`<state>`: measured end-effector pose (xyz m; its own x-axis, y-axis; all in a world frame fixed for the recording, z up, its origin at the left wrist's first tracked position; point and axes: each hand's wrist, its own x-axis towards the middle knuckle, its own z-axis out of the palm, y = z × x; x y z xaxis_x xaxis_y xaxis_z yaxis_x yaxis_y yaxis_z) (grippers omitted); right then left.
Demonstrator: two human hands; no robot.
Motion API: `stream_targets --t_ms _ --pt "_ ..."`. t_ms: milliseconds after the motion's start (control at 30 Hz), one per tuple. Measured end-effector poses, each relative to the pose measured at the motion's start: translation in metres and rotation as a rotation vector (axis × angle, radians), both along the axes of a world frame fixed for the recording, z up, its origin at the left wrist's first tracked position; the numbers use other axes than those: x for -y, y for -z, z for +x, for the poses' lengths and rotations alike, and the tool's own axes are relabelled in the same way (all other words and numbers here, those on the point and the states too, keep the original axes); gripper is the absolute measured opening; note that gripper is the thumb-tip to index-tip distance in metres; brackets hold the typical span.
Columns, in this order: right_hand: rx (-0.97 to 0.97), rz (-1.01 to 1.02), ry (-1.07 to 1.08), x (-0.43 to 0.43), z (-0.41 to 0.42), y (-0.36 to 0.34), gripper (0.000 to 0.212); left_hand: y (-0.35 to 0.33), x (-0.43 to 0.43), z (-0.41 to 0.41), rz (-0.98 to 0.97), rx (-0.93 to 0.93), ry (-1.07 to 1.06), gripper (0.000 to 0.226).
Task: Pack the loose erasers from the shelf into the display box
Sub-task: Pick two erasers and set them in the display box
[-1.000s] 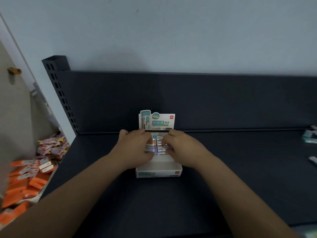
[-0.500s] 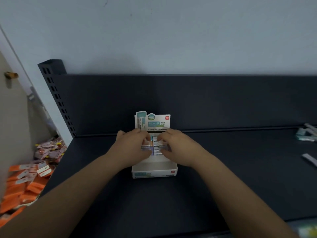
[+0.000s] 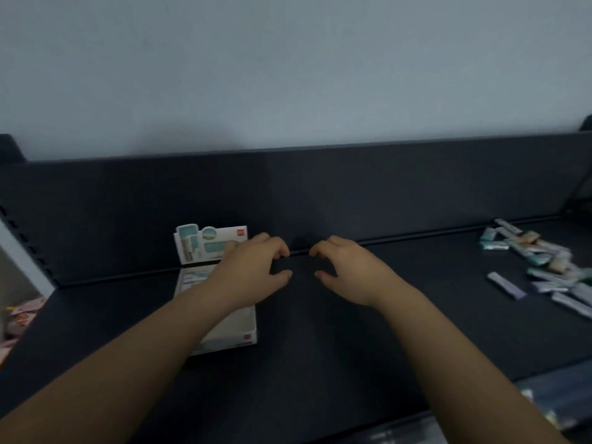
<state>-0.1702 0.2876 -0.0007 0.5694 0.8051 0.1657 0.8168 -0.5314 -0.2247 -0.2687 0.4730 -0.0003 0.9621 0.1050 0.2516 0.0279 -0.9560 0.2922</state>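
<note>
The white display box [image 3: 237,328] with a printed header card [image 3: 209,243] stands on the dark shelf [image 3: 320,347] at the left. My left hand [image 3: 253,274] hovers over the box's right side, fingers curled and apart, holding nothing. My right hand [image 3: 349,270] floats over bare shelf to the right of the box, also empty with fingers apart. A pile of loose erasers [image 3: 544,267] in green, tan and lilac wrappers lies at the far right of the shelf. The box's contents are mostly hidden by my left arm.
The shelf's dark back panel [image 3: 320,193] rises behind the box. Pink and orange packets [image 3: 22,312] lie beyond the shelf's left edge. Some blurred items [image 3: 551,402] show below the front edge at the lower right.
Both hands have let go of the erasers in the box and lifted away to the right. The view has swung right, bringing the pile of loose erasers into sight.
</note>
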Motion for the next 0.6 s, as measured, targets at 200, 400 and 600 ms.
stream_targets --t_ms 200,400,600 --pt "-0.011 -0.010 0.069 0.077 0.045 0.002 0.042 -0.004 0.075 0.060 0.021 -0.033 0.098 0.034" --pt "-0.003 -0.034 0.104 0.159 0.106 -0.005 0.041 -0.005 0.158 0.126 0.005 -0.075 0.117 0.038" --pt "0.029 -0.082 0.178 0.242 0.167 -0.010 0.038 -0.003 0.233 0.185 -0.032 -0.108 0.125 0.038"
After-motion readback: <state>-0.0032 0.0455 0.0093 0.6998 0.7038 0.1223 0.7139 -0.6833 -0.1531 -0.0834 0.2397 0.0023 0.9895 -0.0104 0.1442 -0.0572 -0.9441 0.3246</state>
